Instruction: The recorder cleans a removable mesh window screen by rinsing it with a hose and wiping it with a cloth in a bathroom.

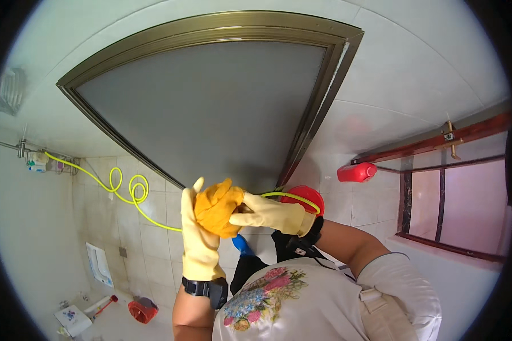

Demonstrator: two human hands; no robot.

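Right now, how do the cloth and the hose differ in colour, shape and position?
The cloth is orange; the hose is bright yellow-green. The cloth is bunched into a rough lump, while the hose is long and thin, with loops. The cloth sits between the left hand and the right hand, whereas the hose stretches out on both sides of them. Both are brightly coloured.

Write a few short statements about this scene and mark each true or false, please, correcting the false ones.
1. The left hand and right hand, both in pale yellow rubber gloves, hold a crumpled orange cloth. True.
2. The thin yellow-green hose lies perfectly straight. False: it loops at the picture's left.
3. The round red plastic bucket is left of the cloth. False: it is to the right.
4. A red plastic bottle shows right of the bucket. True.
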